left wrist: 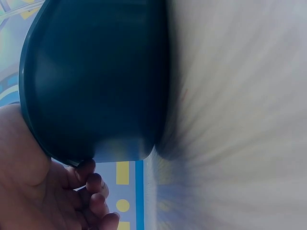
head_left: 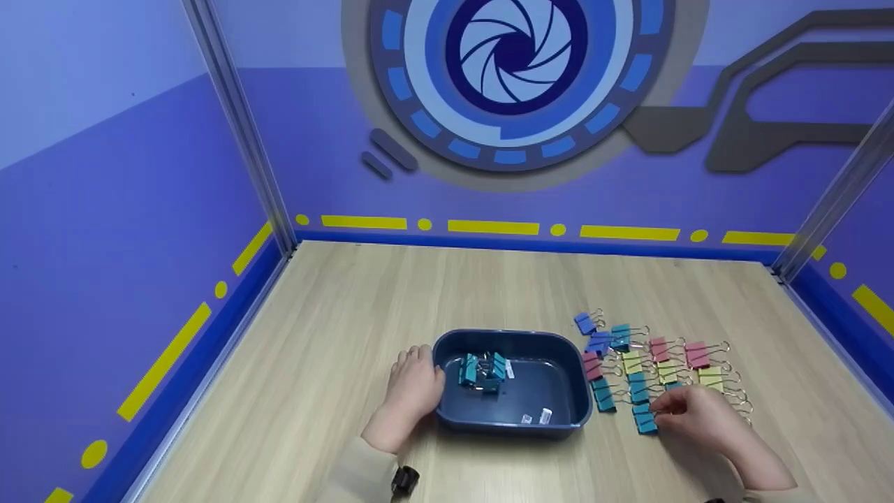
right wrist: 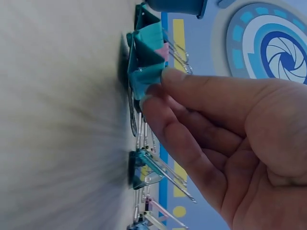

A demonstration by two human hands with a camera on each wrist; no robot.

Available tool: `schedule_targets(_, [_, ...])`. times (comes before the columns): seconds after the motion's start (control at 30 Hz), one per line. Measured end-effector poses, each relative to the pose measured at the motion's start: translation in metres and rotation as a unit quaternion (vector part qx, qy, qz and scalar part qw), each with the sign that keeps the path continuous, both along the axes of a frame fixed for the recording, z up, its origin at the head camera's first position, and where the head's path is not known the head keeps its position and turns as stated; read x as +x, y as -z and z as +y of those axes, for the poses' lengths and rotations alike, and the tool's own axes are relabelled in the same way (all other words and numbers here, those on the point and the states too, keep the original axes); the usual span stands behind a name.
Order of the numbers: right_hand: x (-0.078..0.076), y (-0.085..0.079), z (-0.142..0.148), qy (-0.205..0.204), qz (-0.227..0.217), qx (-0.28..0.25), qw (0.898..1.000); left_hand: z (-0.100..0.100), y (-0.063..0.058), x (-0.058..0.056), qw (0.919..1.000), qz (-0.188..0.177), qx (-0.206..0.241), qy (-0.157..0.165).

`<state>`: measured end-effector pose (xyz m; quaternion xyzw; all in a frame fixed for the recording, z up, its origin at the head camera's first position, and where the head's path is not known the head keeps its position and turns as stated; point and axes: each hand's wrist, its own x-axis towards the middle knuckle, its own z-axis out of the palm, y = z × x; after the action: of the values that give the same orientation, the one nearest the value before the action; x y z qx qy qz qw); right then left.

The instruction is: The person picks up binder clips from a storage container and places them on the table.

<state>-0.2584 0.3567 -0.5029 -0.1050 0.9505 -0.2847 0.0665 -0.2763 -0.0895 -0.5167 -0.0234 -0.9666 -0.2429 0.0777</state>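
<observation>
A dark blue plastic bin (head_left: 513, 425) stands on the table, with several teal binder clips (head_left: 468, 370) inside at its left. My left hand (head_left: 413, 383) rests against the bin's left side; in the left wrist view its palm and index finger touch the bin wall (left wrist: 96, 81) and rim, the other fingers loosely bent. Right of the bin, my right hand (head_left: 705, 418) pinches a teal binder clip (head_left: 644, 420) between thumb and forefinger at the near end of the clip group. The right wrist view shows this held clip (right wrist: 146, 79) close to the tabletop.
Rows of binder clips lie right of the bin, among them a pink clip (head_left: 697, 354), a yellow clip (head_left: 711, 378) and a blue clip (head_left: 584, 323). Small white labels (head_left: 545, 416) lie on the bin floor. Blue panels (head_left: 433, 199) wall in the wooden table (head_left: 377, 293).
</observation>
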Motion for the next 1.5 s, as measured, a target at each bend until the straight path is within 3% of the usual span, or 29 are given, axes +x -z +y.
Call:
schedule_targets(0.27, [-0.008,0.001,-0.005,0.049,-0.006,0.014,0.999,0.001,0.001,-0.001,1.0000,-0.005,0.000,-0.003])
schedule_targets(0.57, [-0.008,-0.003,-0.004,0.026,0.009,0.025,0.999,0.001,0.001,-0.002,0.9999,-0.012,0.001,-0.003])
schedule_targets(0.8, [-0.010,-0.021,-0.007,0.023,0.020,0.038,0.999,0.000,0.003,-0.003,1.0000,-0.005,0.002,-0.003])
schedule_targets(1.1, [-0.014,-0.037,-0.035,-0.022,0.148,0.007,0.989,0.000,0.003,-0.001,1.0000,0.005,-0.008,0.001])
schedule_targets(1.3, [-0.026,-0.047,-0.069,-0.058,0.151,-0.002,0.987,0.000,0.002,-0.001,0.9999,-0.008,-0.006,-0.003])
schedule_targets(1.5, [-0.040,-0.056,-0.106,-0.129,0.128,-0.015,0.983,0.001,0.002,-0.001,0.9999,-0.013,-0.002,-0.004])
